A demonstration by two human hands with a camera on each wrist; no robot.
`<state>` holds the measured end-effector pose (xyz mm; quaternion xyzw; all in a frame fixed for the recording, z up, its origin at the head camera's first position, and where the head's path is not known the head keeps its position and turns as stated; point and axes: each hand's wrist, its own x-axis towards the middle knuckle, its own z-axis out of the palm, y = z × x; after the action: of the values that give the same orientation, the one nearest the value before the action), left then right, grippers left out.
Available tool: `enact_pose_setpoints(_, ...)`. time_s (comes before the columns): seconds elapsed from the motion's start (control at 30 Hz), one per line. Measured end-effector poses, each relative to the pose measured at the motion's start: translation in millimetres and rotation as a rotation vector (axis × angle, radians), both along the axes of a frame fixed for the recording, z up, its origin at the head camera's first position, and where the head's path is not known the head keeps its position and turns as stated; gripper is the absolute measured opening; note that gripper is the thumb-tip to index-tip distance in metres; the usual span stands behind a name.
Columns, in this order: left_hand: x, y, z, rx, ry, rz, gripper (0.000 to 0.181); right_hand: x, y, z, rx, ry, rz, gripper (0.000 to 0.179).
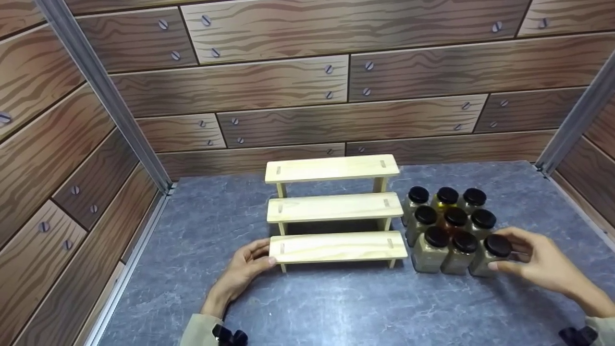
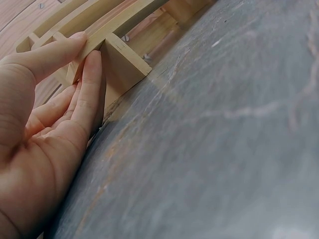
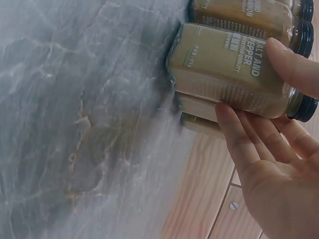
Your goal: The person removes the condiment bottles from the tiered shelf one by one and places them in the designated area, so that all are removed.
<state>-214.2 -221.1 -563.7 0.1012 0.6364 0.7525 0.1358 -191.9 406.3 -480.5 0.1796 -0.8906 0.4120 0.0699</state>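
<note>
A three-step wooden rack (image 1: 336,247) of pale wood stands on the grey marbled table. At the left end of its lowest step, my left hand (image 1: 245,266) pinches the board; the left wrist view shows the thumb on the board's edge (image 2: 127,17) and the fingers against its end. To the rack's right, several square spice jars with black lids stand in tight rows. My right hand (image 1: 540,259) holds the front right jar (image 1: 482,264), thumb on one face and fingers along another. The jar's label (image 3: 244,59) reads salt and pepper, and its base appears to touch the table.
Next to the held jar is another front-row jar (image 1: 459,259), with one more jar (image 1: 430,254) left of it. A wood-print wall (image 1: 288,86) closes off the back, and side panels (image 1: 43,202) with metal corner posts (image 1: 110,105) flank the table (image 1: 336,307).
</note>
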Motion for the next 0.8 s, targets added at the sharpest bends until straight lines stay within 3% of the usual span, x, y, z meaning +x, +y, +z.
enact_pose_setpoints(0.57, 1.0, 1.0, 0.4, 0.004, -0.039, -0.007, 0.074, -3.0, 3, -7.7, -0.032, -0.047, 0.025, 0.058)
enact_pose_setpoints(0.7, 0.4, -2.7, 9.8, -0.112, -0.039, 0.004, 0.07, -1.3, 4, 3.2, 0.001, -0.032, 0.038, 0.056)
enact_pose_setpoints(0.8, -1.3, -10.2, 27.9, -0.306, 0.02, 0.02, 0.066, -4.4, 7, 19.3, 0.042, 0.024, 0.021, 0.053)
